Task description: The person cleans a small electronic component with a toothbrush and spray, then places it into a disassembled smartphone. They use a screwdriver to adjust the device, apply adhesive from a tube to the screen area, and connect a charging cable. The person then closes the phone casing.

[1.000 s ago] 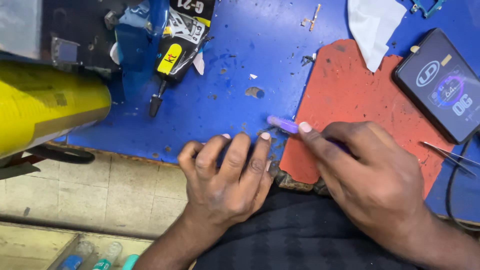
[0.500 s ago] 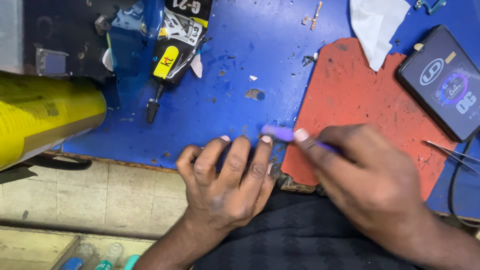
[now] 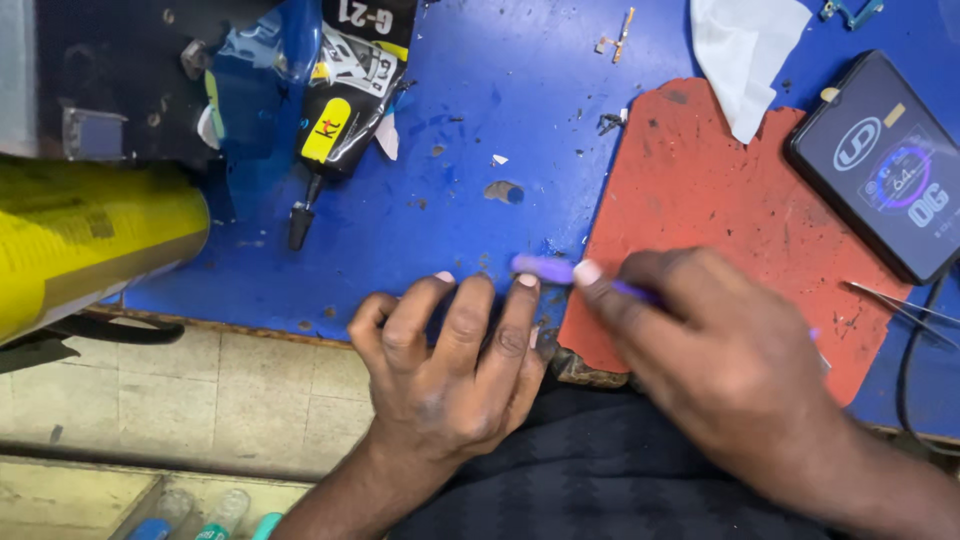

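From the head camera, the right hand (image 3: pixel 730 370) pinches a slim purple tool (image 3: pixel 545 267) between thumb and forefinger, its tip poking out leftward just past the left edge of the red mat (image 3: pixel 720 210), low over the blue bench top (image 3: pixel 500 110). The left hand (image 3: pixel 450 360) lies palm down at the near edge of the bench, fingers together and curled a little, holding nothing that shows; its fingertips (image 3: pixel 525 282) sit just beside the purple tip, and whatever small piece may lie under them is hidden. To work this well, I judge the left fingers should press flat and steady so nothing slides, while the right hand keeps the tool low and moves it in short, light strokes; the tip is blurred, so slower motion would likely help. Far left lie a black and yellow glue tube (image 3: pixel 335 110) and a yellow roll (image 3: pixel 80 240). A lit phone (image 3: pixel 885 160), a white tissue (image 3: pixel 745 50) and tweezers (image 3: pixel 900 305) are on the right.
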